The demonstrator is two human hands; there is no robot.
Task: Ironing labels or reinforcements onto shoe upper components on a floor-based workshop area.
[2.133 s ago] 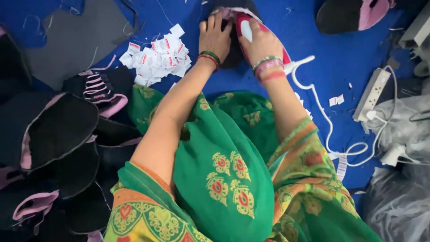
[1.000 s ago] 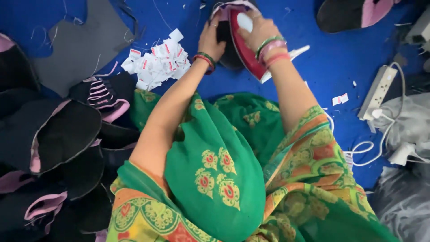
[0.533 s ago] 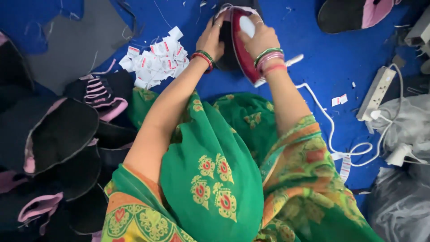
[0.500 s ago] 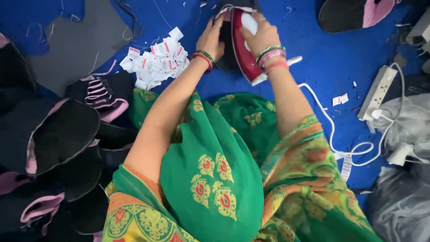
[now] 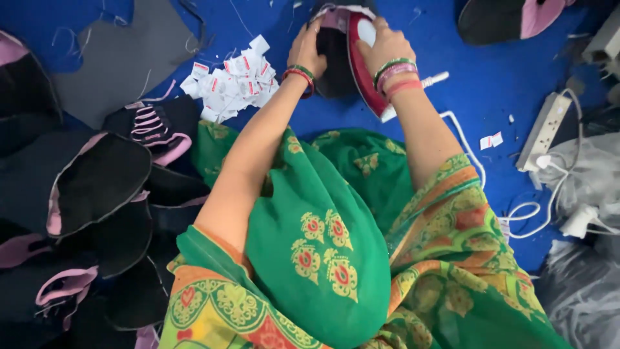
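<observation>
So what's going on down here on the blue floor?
A person sits on the blue mat pressing fabric. The right hand has its grip on a red and white iron, tilted on edge over a black fabric piece that the left hand holds down. A heap of small white labels lies to the left, beside a stack of black and pink cut pieces. The iron's white cord runs right toward a power strip.
</observation>
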